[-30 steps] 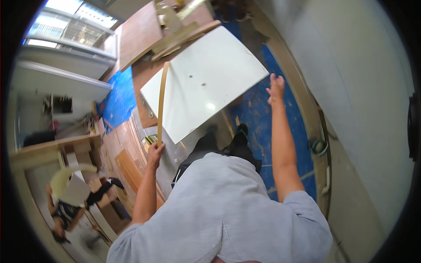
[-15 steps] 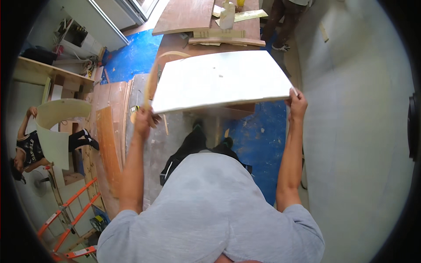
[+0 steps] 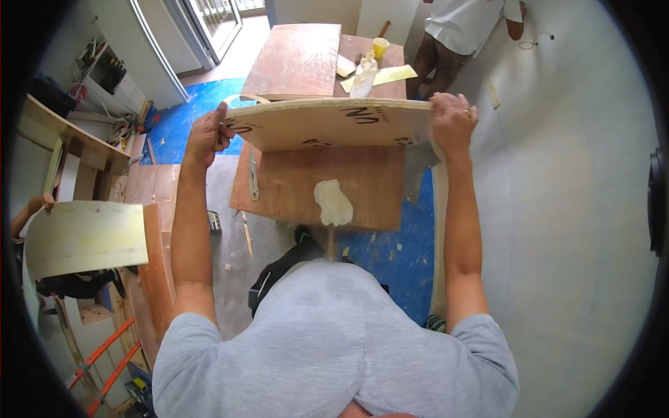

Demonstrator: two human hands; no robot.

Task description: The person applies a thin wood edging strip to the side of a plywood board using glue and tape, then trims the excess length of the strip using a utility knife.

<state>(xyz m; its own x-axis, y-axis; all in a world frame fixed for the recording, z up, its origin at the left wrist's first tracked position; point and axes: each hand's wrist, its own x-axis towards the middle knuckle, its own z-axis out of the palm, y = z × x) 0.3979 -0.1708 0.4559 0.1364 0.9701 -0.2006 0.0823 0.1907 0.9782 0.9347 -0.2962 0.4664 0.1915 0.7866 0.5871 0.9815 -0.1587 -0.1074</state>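
In the head view, my left hand [image 3: 205, 137] grips the left end of the plywood panel [image 3: 327, 125], tilted in the frame's upper middle; my right hand [image 3: 453, 124] clasps its right end. Below, the brown tabletop [image 3: 377, 191] bears a pale smear [image 3: 334, 203] and a metal tool [image 3: 254, 180].

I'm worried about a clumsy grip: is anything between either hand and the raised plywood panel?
At the right hand, nothing visible: it grips the plywood panel directly at its right corner. Near the left hand, a thin curved wooden strip shows at the panel's top left; whether it lies between hand and panel is hidden.
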